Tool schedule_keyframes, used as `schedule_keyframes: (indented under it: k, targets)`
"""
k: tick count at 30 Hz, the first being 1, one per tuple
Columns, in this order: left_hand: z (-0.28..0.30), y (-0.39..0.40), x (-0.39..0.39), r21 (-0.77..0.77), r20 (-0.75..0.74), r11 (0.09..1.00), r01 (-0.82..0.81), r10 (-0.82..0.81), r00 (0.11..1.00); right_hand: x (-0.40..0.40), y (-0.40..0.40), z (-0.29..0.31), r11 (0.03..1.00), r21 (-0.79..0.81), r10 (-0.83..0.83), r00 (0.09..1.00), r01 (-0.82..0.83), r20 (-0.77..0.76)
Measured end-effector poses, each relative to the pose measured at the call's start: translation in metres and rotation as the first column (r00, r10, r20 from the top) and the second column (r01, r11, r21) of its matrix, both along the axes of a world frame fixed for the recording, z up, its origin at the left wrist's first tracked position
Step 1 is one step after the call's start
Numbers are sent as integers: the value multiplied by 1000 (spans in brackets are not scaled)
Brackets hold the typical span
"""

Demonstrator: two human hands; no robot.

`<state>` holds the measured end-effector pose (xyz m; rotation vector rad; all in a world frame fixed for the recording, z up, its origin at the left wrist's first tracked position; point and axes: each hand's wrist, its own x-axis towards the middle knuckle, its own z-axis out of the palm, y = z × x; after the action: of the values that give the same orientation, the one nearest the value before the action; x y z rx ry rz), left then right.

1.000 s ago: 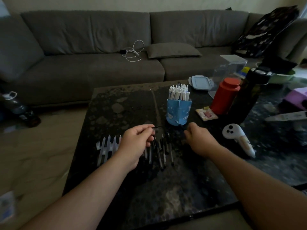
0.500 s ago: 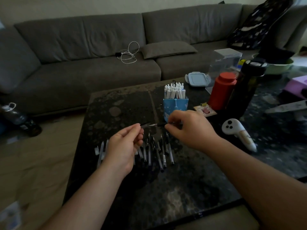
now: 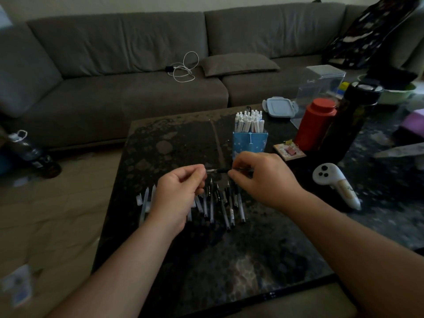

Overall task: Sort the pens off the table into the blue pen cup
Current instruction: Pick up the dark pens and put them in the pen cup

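Observation:
A blue pen cup (image 3: 250,144) stands mid-table, packed with several white-capped pens (image 3: 249,121). Just in front of it a dark pen (image 3: 220,170) is held level above the table. My right hand (image 3: 261,180) pinches its right part. My left hand (image 3: 181,193) has thumb and forefinger closed at its pointed left end. What lies inside those fingers is hidden. Below the hands several dark pens (image 3: 220,203) lie in a row on the black table (image 3: 229,260). Several white caps (image 3: 146,198) lie to the left of them, partly behind my left hand.
To the right of the cup stand a red canister (image 3: 315,123), a tall black bottle (image 3: 351,118) and a small card (image 3: 289,151). A white controller (image 3: 335,184) lies right of my right hand. A lidded box (image 3: 280,106) sits behind. A grey sofa (image 3: 137,65) runs along the back.
My right hand came up from the table and took hold of the pen that my left hand was holding. Both hands now meet on it in front of the cup.

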<state>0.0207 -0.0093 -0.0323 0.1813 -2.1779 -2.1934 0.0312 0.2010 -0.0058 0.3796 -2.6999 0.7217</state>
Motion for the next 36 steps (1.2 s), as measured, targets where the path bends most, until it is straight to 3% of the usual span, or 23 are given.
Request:
schedule_keyframes:
  k: [3, 5, 11, 16, 18, 21, 25, 27, 29, 32, 34, 36]
  targets:
    - [-2, -8, 2, -424, -155, 906, 15, -88, 984, 0, -2, 0, 998, 35, 46, 999, -47, 18]
    - [-2, -12, 3, -571, -208, 821, -25, -115, 971, 0, -2, 0, 997, 43, 61, 998, -62, 27]
    - [-4, 0, 1, -485, -265, 870, -88, -50, 963, 1, -10, 1, 999, 22, 30, 999, -31, 29]
    - [-6, 0, -5, -503, -289, 861, -72, -90, 953, -4, -9, 1, 998, -55, 12, 991, -5, 134]
    - [-5, 0, -7, -485, -280, 873, -58, -92, 956, -8, -9, 1, 1000, 11, 21, 988, -23, 150]
    - [-4, 4, -8, -395, -271, 918, -45, -69, 960, -7, -17, -6, 991, 119, 59, 997, -65, 54]
    - [-4, 14, -9, -227, -264, 974, 11, -72, 962, -6, -30, -2, 991, 61, 120, 991, -116, -58]
    - [-5, 14, -9, -137, -252, 990, 29, -63, 966, -12, -24, 10, 996, 62, 72, 995, -68, -63]
    - [-7, 13, -8, -115, -219, 992, 46, -71, 973, -25, -7, 28, 988, -123, -99, 994, 91, -56]
    - [-9, 11, -7, -151, -200, 987, 44, -75, 977, -45, 20, 48, 790, -574, -354, 925, 216, -139]
    - [-10, 9, -8, -154, -190, 987, 45, -74, 979, -53, 26, 50, 701, -674, -462, 869, 233, -180]
    - [-12, 8, -9, -170, -174, 984, 49, -79, 982, -59, 24, 45, 694, -675, -466, 871, 250, -157]
